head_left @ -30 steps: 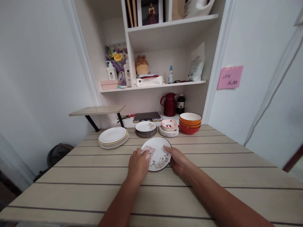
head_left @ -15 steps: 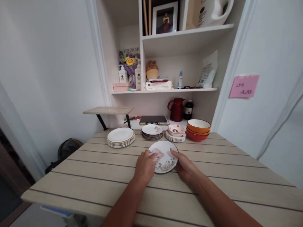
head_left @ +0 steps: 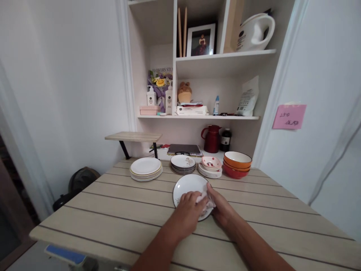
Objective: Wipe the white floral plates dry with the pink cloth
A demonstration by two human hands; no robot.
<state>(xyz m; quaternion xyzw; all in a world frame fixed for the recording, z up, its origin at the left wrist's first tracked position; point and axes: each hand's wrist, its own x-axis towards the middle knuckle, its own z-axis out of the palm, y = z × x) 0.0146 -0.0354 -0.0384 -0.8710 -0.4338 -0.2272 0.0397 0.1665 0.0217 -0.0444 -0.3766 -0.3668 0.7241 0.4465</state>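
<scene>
On the table (head_left: 121,210), three stacks of plates (head_left: 146,166) and one stack of three bowls (head_left: 238,164); nearer than these, between both hands, just one dark-rimmed plate (head_left: 186,184) and one cloth (head_left: 208,203). In the left hand (head_left: 187,210), half curled, the cloth — crumpled, pale, against the plate's lower right. In the right hand (head_left: 221,207), partly closed, the plate's right edge, thumb uppermost. Round and white — with floral print partly covered.

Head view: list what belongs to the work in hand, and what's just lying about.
In the work:
flowered plate, held by the right hand
pale cloth or tissue, in the left hand
probably the dark-rimmed plate stack

Just lying about:
red jug
dark bottle
framed picture
</scene>
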